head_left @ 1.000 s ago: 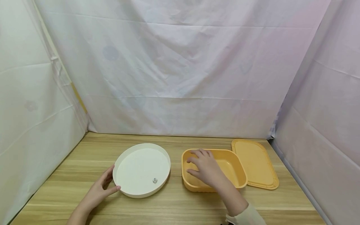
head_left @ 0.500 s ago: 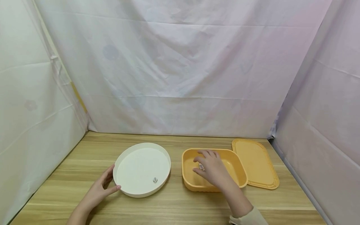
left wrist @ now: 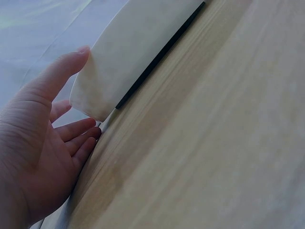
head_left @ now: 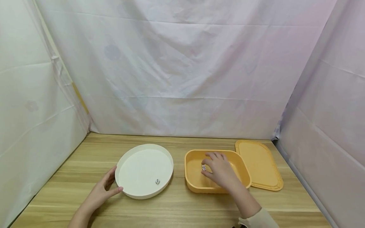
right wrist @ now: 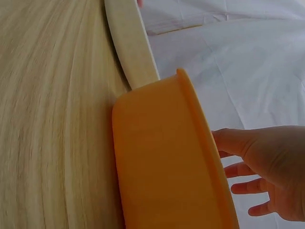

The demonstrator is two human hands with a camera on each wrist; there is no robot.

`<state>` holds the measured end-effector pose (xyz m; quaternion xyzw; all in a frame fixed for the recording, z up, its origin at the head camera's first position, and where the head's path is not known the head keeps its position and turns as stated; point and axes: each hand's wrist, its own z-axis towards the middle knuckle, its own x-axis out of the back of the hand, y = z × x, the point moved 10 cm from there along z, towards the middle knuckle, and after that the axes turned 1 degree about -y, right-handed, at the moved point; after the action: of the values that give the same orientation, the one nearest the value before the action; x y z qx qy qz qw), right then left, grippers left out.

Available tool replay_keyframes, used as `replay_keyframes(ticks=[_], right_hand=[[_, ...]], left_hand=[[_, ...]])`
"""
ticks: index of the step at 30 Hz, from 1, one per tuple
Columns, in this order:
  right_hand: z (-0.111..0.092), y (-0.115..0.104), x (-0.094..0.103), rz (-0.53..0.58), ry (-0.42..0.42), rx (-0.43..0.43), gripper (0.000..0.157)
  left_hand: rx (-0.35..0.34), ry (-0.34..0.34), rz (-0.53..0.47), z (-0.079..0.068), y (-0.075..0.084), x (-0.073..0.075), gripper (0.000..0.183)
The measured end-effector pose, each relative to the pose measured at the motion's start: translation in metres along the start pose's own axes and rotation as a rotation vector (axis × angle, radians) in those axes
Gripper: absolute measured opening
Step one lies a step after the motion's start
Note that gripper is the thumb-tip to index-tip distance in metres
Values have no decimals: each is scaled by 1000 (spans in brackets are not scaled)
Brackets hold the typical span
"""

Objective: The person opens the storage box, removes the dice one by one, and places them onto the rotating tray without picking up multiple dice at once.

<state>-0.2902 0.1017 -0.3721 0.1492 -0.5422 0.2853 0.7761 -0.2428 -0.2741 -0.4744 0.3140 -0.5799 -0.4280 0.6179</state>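
Observation:
My left hand (head_left: 101, 190) rests at the near left side of a round white tray (head_left: 124, 155), thumb and fingertips against its outer wall. In the left wrist view the fingers are spread, the thumb straight along the wall. One small white die (head_left: 157, 181) lies inside this tray. My right hand (head_left: 220, 170) hovers over an orange rectangular box (head_left: 218, 190), its fingers loosely bent and apart, with nothing seen in its grasp. Small white dice (head_left: 203, 167) show inside the box, just beyond the thumb and index finger. The hand hides part of the box's floor.
An orange lid (head_left: 259, 164) lies flat to the right of the box, partly behind its corner. The wooden tabletop (head_left: 159, 212) is enclosed by pale cloth (head_left: 182, 79) at the back and both sides.
My right hand has drawn to the right over the box, and dice have come into view inside it by the fingertips. The left hand and tray have stayed in place.

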Motion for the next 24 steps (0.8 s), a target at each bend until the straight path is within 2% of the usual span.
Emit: replay_keyframes(ticks=[10,24], right_hand=[[-4,25,-19,-10,-67,-71,25],[-5,38,-37,-33,-124,-98,23]], left_hand=[[15,0,30,2,-2,1,88],[4,-6,5,2,-2,-1,88]])
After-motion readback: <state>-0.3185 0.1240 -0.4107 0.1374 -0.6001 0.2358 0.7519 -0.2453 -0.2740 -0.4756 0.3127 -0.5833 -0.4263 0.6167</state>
